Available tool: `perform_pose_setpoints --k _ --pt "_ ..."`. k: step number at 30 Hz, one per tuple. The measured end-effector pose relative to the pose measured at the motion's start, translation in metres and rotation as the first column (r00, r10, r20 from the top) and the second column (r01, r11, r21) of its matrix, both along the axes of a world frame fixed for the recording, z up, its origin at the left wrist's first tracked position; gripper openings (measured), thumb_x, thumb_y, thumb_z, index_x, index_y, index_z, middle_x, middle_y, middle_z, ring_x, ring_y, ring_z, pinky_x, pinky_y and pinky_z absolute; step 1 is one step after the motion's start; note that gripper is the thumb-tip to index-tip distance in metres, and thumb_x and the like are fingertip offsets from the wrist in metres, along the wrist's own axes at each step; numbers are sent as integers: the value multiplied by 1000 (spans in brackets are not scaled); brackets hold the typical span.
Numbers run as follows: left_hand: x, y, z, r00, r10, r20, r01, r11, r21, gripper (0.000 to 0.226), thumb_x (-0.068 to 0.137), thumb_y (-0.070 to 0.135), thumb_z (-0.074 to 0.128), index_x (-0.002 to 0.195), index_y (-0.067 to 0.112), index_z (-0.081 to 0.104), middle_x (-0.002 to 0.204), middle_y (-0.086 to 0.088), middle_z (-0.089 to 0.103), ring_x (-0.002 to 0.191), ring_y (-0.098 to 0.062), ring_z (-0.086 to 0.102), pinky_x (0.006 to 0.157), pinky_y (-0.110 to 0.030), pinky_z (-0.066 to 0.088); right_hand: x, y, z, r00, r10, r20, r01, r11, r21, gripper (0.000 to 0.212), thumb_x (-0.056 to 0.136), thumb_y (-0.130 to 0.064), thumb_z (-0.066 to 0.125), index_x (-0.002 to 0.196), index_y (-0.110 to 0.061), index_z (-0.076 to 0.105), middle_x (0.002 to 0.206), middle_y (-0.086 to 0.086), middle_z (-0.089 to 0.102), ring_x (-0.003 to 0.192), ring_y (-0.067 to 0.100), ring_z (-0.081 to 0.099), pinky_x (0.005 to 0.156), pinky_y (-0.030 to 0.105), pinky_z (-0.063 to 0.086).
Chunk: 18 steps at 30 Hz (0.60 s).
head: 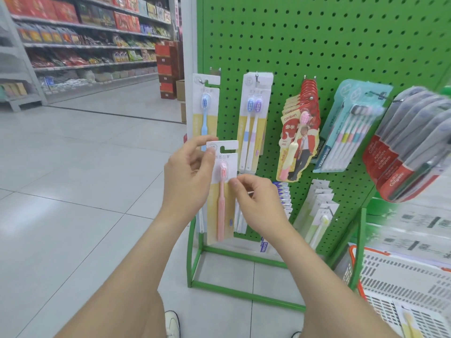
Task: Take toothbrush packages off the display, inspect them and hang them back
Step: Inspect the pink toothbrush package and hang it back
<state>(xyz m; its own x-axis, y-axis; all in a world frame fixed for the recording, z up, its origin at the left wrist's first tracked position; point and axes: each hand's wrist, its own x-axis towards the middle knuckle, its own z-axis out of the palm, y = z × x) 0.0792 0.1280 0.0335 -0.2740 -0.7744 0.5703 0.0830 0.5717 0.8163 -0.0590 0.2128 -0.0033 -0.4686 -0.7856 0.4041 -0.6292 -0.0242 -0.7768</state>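
Observation:
I hold a white and yellow card package with a pink toothbrush [221,203] upright in front of the green pegboard display [329,40]. My left hand [188,176] pinches the package's top left corner. My right hand [256,203] pinches its right edge at about the height of the brush head. On the hooks above hang a package with one blue toothbrush [204,111] and a twin pack [253,118].
Further right on the pegboard hang red canban packs [299,142], a multi-brush pack [351,132] and Colgate packs [410,152]. More packages hang low on the board. A white basket with an orange rim [402,284] stands at lower right. Store shelves [85,45] line the aisle at left.

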Motion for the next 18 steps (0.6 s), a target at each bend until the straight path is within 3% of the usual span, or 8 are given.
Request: perform_pose_setpoints --k 3,5,7,10,12,15,18 --pt "8 -6 14 986 166 9 -165 983 -81 17 108 24 59 115 29 74 71 6 74 61 -16 63 61 -33 51 8 -5 24 989 -65 -134 61 998 -34 18 100 -20 64 102 -20 82 88 -16 77 84 -1 69 79 19 52" --pt "12 -18 30 965 261 5 -260 963 -66 16 108 23 60 110 31 74 66 15 71 61 -4 62 61 -21 45 15 -10 48 956 -85 -280 68 995 -68 22 99 -16 61 110 -18 80 98 -10 78 92 4 71 86 25 55" --pt "14 -34 50 947 320 12 -320 947 -43 17 107 25 59 106 36 72 61 20 67 61 0 61 63 -19 44 19 -19 75 901 -77 -428 67 997 -39 25 99 -15 57 113 -15 78 103 -3 78 96 16 71 85 36 58" --pt "16 -63 79 925 379 24 -378 925 -34 17 106 26 60 103 40 70 65 20 67 67 0 62 70 -28 47 19 -39 115 822 -58 -567 110 992 57 23 96 -15 53 103 -11 74 91 4 74 83 26 69 72 44 61" --pt "15 -81 94 915 402 36 -402 915 -4 19 104 26 60 106 37 74 72 20 69 77 -9 66 76 -29 47 18 -50 141 785 -89 -613 142 989 39 21 94 -12 52 101 -8 72 87 8 73 80 31 70 69 47 62" --pt "7 -101 111 908 417 42 -418 908 22 23 103 25 60 114 33 79 86 15 74 94 -19 71 81 -30 49 12 -64 176 720 -160 -675 151 986 -73 23 94 -8 54 110 -8 71 97 8 74 92 33 68 78 45 57" --pt "-6 -116 122 917 398 36 -399 917 23 21 104 25 62 110 36 79 95 9 77 96 -20 72 88 -36 56 2 -81 198 603 -244 -759 203 968 -150 25 95 -9 55 116 -14 68 105 5 69 100 30 61 87 40 45"
